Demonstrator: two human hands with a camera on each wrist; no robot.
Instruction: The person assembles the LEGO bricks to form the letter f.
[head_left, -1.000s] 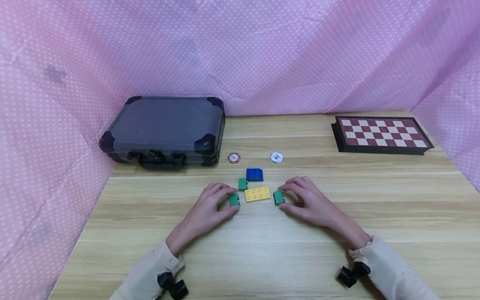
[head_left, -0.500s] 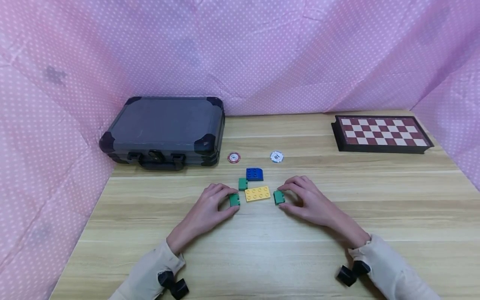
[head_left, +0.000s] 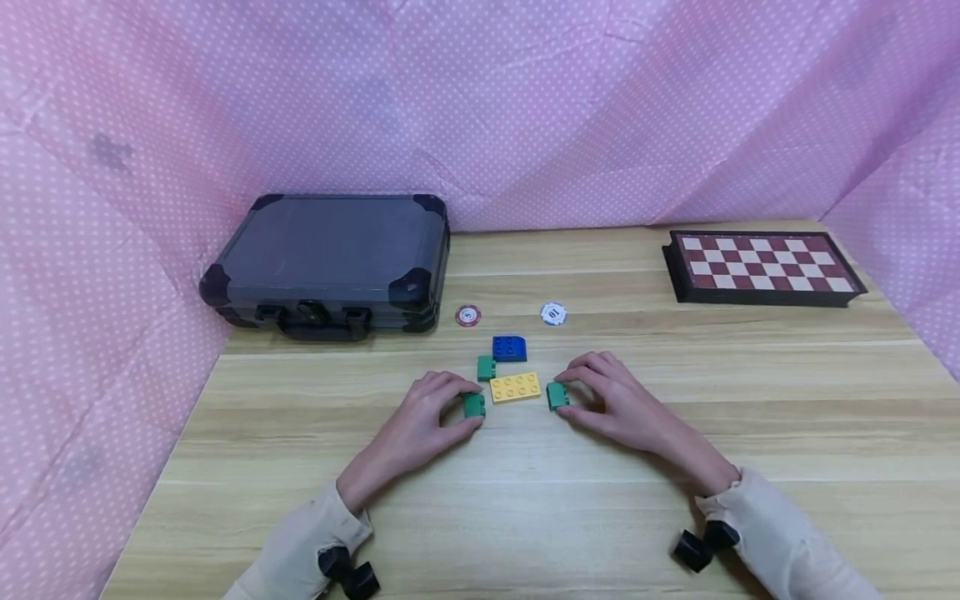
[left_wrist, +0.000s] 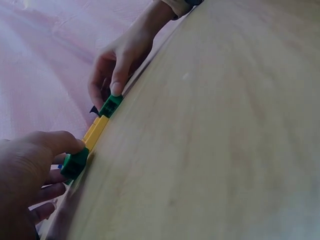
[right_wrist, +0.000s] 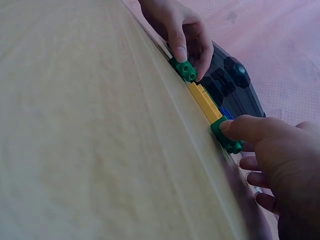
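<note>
From the head view, the left hand (head_left: 420, 421) pinches a small green brick (head_left: 473, 405) between thumb and fingers on the wooden table (head_left: 525, 517), and the right hand (head_left: 622, 404) pinches a second green brick (head_left: 557, 395) the same way. Between the two hands lies a flat yellow plate (head_left: 515, 387), each held brick just beside one of its ends. Just beyond the left fingertips sits a third green brick (head_left: 486, 367), with a blue brick (head_left: 509, 348) behind it. Farther out lie a red chip (head_left: 468, 315) and a white chip (head_left: 553, 313); a dark case (head_left: 330, 262) stands beyond the left hand, a checkered board (head_left: 761, 267) well beyond the right.

At the left wrist, the left hand (left_wrist: 30, 175) clasps its green brick (left_wrist: 75, 163) against the near end of the yellow plate (left_wrist: 95, 132).

At the right wrist, the right hand (right_wrist: 275, 150) presses its thumb on its green brick (right_wrist: 227, 137), touching the yellow plate (right_wrist: 205, 102).
</note>
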